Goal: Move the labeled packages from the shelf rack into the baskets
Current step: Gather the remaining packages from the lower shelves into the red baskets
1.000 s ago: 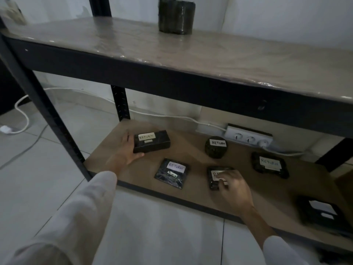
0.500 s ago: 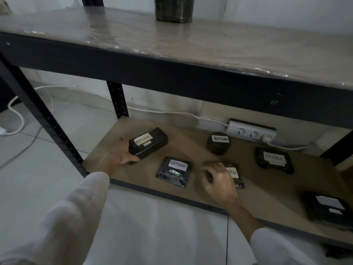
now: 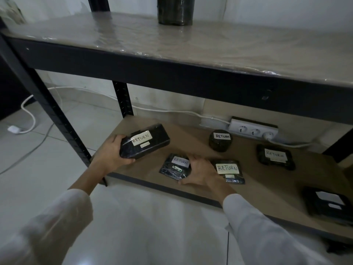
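My left hand [image 3: 112, 155] grips a black box package [image 3: 145, 141] labeled RETURN and holds it tilted just above the low shelf board [image 3: 267, 188]. My right hand [image 3: 198, 172] lies between two flat black RETURN pouches, its fingers on the right edge of the left pouch [image 3: 174, 166]; the right pouch [image 3: 228, 170] rests beside its wrist. A round black RETURN package [image 3: 220, 140] stands further back. Another RETURN package [image 3: 275, 156] lies to the right. A black package with white labels [image 3: 328, 204] sits at the far right.
The upper shelf [image 3: 191, 46], plastic-wrapped, overhangs the low one and carries a dark cylinder [image 3: 174, 10]. A white power strip [image 3: 253, 130] with its cable runs along the back. Black rack posts [image 3: 47, 104] stand at the left. Pale tiled floor lies in front.
My left hand has lifted and tilted the box package off the shelf. My right hand left the right pouch and moved left onto the other pouch.
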